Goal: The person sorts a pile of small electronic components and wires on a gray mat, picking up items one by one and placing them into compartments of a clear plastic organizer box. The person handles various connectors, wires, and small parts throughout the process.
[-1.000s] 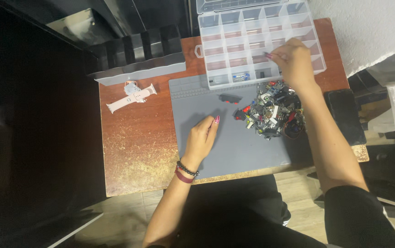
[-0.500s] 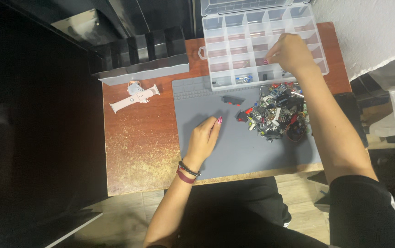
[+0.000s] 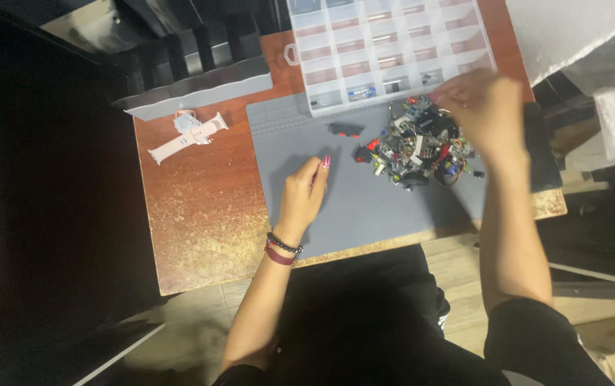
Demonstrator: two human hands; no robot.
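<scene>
The left hand [image 3: 304, 193] lies near the middle of the frame on the grey work mat [image 3: 364, 207], fingers loosely curled together with one painted fingertip pointing up the frame; it holds nothing and only rests on the mat. The right hand [image 3: 484, 107] is at the upper right, blurred, hovering over the right edge of the one heap of small electronic parts [image 3: 414, 143]; whether its fingers pinch anything cannot be told. One small dark part [image 3: 345, 129] with a red spot lies alone on the mat, just left of the heap and above the left hand. One clear compartment box [image 3: 386, 50] stands open along the top edge, touching the mat's upper border, with a few small pieces in its lower row. One pale watch with strap [image 3: 187, 137] lies on the wooden table [image 3: 200, 214] at the upper left, below one grey slotted tray [image 3: 193, 82].
</scene>
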